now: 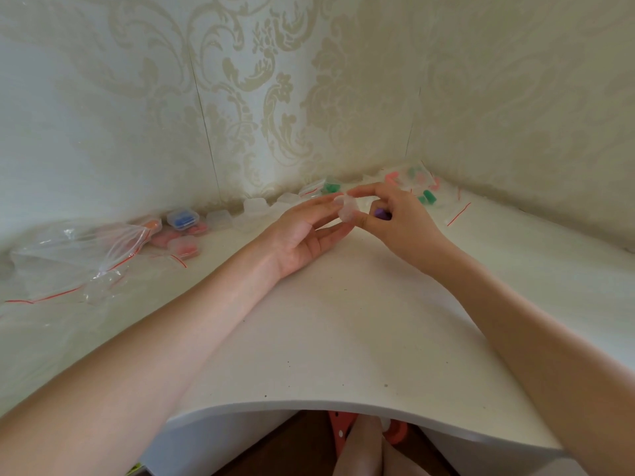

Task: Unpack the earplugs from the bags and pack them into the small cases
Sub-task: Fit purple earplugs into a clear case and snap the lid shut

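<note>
Above the middle of the white table, both hands meet on a small clear plastic case. My left hand, palm up, holds the case at its fingertips. My right hand pinches the case's top edge with thumb and forefinger while its curled fingers keep purple earplugs in the palm. Whether the case's lid is open I cannot tell.
Filled cases with blue and pink earplugs lie at the back left beside empty zip bags. Empty clear cases line the wall. Bags of green and pink earplugs sit in the back right corner.
</note>
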Tool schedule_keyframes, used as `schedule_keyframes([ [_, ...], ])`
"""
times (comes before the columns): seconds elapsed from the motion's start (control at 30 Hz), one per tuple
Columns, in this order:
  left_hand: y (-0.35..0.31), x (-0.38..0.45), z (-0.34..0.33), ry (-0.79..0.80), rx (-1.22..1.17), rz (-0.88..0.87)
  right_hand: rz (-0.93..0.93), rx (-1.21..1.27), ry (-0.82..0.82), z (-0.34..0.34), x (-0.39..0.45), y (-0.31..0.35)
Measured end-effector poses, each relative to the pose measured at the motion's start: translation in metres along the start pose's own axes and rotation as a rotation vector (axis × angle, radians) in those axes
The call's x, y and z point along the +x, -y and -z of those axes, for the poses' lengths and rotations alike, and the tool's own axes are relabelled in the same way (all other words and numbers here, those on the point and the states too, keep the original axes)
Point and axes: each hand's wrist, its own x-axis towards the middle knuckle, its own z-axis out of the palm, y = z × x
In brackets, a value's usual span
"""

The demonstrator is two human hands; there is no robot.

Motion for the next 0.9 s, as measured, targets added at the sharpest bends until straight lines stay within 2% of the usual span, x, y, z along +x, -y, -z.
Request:
schedule_keyframes([
  [0.17, -0.0017, -0.0018, -0.0025, 0.057, -0.015, -0.017, -0.052, -0.014, -0.065, -0.0009, -0.0006, -0.0003],
  [0.43, 0.0004, -0.0038, -0.0038, 0.038, -0.090, 0.101, 0.049, -0.103, -0.092, -0.0025, -0.0046, 0.0053],
  [0.67, -0.0016, -0.0034, -0.0028, 0.024, -0.174, 0.073, 0.040, -0.023, -0.177, 0.0032, -0.0002, 0.0058],
  [0.9, -0.0027, -0.0059, -0.0052, 0.032, -0.122, 0.071, 0.092, -0.044, -0.078, 0.0033, -0.0018, 0.0057],
])
